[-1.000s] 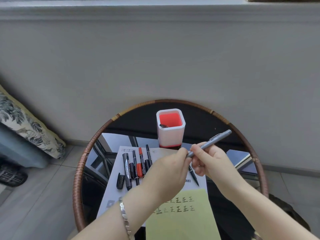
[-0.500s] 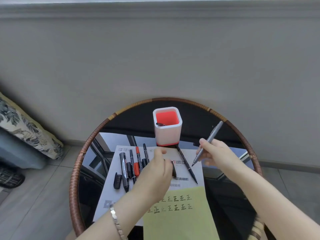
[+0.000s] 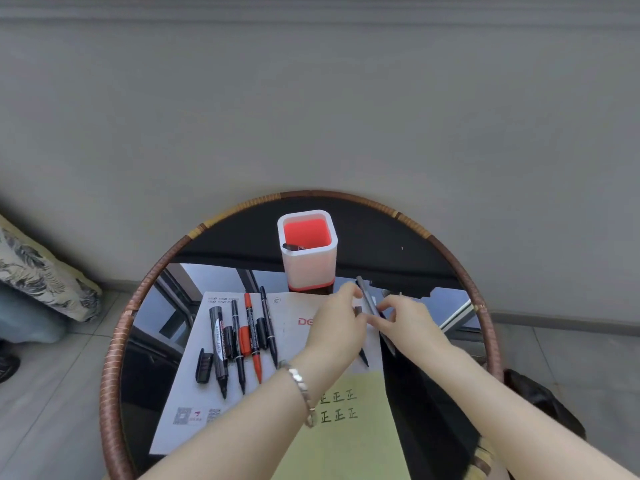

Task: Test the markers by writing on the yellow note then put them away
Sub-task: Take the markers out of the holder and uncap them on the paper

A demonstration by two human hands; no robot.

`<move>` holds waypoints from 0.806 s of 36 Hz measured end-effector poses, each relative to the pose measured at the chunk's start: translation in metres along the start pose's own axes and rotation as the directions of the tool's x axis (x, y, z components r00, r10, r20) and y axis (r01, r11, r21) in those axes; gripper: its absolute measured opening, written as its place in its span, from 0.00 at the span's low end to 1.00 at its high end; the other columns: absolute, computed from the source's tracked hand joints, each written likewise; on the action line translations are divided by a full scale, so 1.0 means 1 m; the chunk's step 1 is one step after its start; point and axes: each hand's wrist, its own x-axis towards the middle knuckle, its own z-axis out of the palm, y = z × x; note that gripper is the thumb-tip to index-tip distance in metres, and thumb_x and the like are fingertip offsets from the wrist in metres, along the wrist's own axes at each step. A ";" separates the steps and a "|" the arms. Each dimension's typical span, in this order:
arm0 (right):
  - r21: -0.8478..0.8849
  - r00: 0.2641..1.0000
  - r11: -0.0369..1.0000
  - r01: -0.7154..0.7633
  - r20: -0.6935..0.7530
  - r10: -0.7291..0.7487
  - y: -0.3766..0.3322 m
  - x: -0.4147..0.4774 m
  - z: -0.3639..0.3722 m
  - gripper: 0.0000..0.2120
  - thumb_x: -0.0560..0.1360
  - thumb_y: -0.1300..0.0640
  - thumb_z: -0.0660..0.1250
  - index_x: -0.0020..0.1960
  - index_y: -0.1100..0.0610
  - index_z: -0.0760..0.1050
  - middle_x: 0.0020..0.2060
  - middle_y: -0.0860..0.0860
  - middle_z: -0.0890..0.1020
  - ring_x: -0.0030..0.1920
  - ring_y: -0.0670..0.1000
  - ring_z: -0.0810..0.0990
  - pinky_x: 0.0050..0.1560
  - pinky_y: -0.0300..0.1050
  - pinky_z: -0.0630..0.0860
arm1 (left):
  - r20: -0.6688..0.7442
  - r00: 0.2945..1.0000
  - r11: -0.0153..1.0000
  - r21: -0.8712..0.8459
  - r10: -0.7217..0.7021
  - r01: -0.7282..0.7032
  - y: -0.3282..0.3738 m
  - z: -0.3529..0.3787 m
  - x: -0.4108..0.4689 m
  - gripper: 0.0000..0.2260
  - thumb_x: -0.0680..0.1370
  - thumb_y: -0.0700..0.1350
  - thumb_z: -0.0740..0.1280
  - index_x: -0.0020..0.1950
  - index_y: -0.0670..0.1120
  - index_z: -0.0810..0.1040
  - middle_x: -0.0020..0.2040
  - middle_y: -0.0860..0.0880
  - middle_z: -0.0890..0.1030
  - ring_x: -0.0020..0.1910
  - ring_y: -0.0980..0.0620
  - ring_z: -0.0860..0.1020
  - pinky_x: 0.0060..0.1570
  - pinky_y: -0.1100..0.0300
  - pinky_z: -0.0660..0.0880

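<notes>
A: Filling most of the lower view is a round glass worktop [image 3: 408,237] with a woven rim. What lies on it?

B: A white sheet [image 3: 194,386], with the yellow note [image 3: 349,441] overlapping its near right corner and bearing rows of written characters. A white pen holder [image 3: 307,261] with a red inside stands beyond the sheet.

A: And the hands?

B: Both meet just in front of the holder. The right hand [image 3: 408,322] pinches a grey marker [image 3: 366,297], its grip clenched on the barrel. The left hand [image 3: 337,327], a bracelet [image 3: 301,382] on its wrist, touches that marker's lower end; whether its grip grasps a cap, one cannot tell.

A: Other markers?

B: Three black markers [image 3: 219,344] and a red marker [image 3: 250,336] lie side by side on the sheet's left, tips toward the person. A loose black cap [image 3: 204,366] lies beside them.
</notes>
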 end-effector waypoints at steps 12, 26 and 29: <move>0.059 0.998 0.997 0.056 0.019 -0.058 -0.003 0.004 0.005 0.15 0.75 0.49 0.64 0.58 0.55 0.73 0.37 0.48 0.75 0.34 0.44 0.73 0.31 0.34 0.65 | 0.049 0.998 0.909 0.413 0.041 -0.058 -0.010 0.001 0.013 0.11 0.79 0.44 0.61 0.54 0.38 0.77 0.55 0.44 0.72 0.50 0.44 0.76 0.51 0.53 0.74; -0.068 0.962 0.961 0.268 -0.042 -0.271 -0.031 0.004 -0.010 0.15 0.77 0.52 0.62 0.62 0.54 0.72 0.47 0.47 0.76 0.46 0.44 0.74 0.49 0.40 0.74 | -0.142 0.987 0.982 0.180 0.073 -0.047 -0.038 -0.055 -0.018 0.11 0.79 0.44 0.60 0.60 0.52 0.73 0.50 0.57 0.74 0.51 0.59 0.72 0.48 0.63 0.71; -0.125 0.883 0.898 0.422 -0.169 -0.439 -0.065 0.009 -0.018 0.16 0.75 0.51 0.64 0.62 0.53 0.71 0.47 0.47 0.73 0.44 0.44 0.73 0.45 0.40 0.74 | -0.162 0.985 0.987 0.157 0.058 -0.033 -0.045 -0.064 -0.021 0.11 0.78 0.43 0.60 0.60 0.51 0.73 0.50 0.57 0.74 0.50 0.60 0.72 0.48 0.64 0.69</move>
